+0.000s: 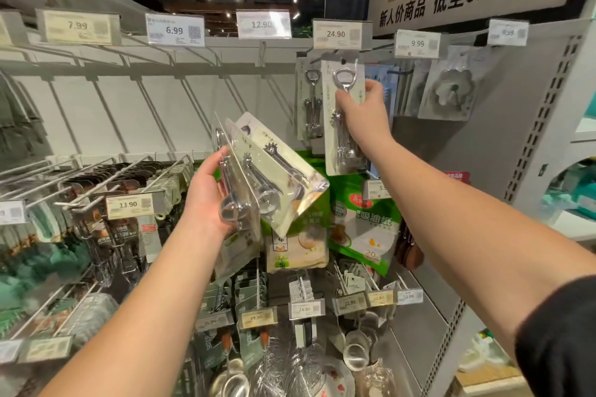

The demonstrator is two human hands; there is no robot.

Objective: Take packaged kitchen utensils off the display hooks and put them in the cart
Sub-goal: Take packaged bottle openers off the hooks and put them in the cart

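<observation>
Both bare forearms reach up. Left hand (206, 193) clamps its fingers round three packaged corkscrews (267, 177); right hand (362, 113) pinches another corkscrew pack (345, 126) hanging under the 24.90 tag (337, 34).

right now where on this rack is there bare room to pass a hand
Free: the bare hooks of the upper left, between the 6.99 tag and the 13.90 tag. Crowded: around the right hand on the hanging corkscrew pack, the green bags below, and the left hand's packs.
</observation>
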